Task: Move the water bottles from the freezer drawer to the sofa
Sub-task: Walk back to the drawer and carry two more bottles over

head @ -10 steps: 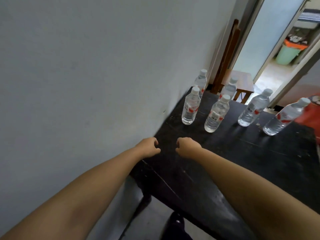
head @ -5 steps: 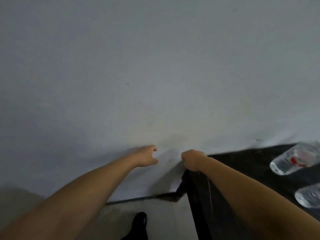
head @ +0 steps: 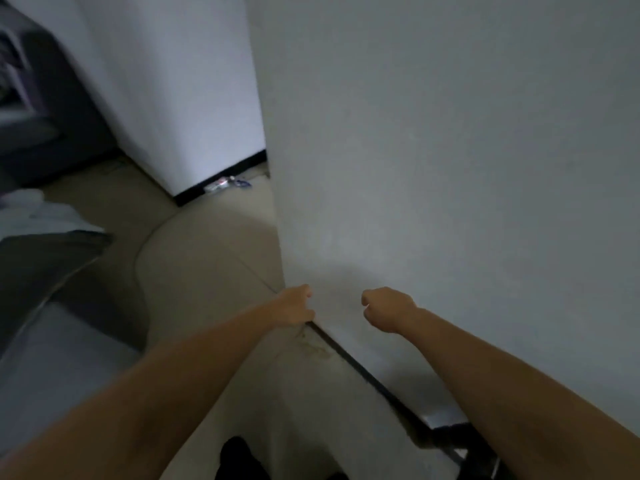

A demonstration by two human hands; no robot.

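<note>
A: Quick pass. Both arms stretch forward. The left hand (head: 294,306) is loosely curled at the wall corner (head: 282,237), fingers bent in, nothing in it. The right hand (head: 386,308) is just right of that corner, in front of the wall face, closed in a loose fist, also empty.

B: Bottles?

A: None in view. No freezer drawer either, so their place cannot be told from this view.

B: Sofa?

A: Maybe. There is a dark grey padded shape (head: 41,268) low and well left of the corner, with a pale cloth (head: 38,209) above it. Too blurred to call it a sofa.

B: Anything else?

A: Beige floor (head: 201,258) left of the corner, a second white wall (head: 173,98) beyond it with a black skirting, and some small litter (head: 225,183) at its foot. A dark shoe tip (head: 239,455) is at the bottom, below the corner.

B: Progress, then?

A: A judgement only: the hands carry nothing, so this looks like a walk between loads, the person rounding the corner. Whether bottles remain to fetch, or how many are delivered, cannot be said from here. No carry is under way now.
</note>
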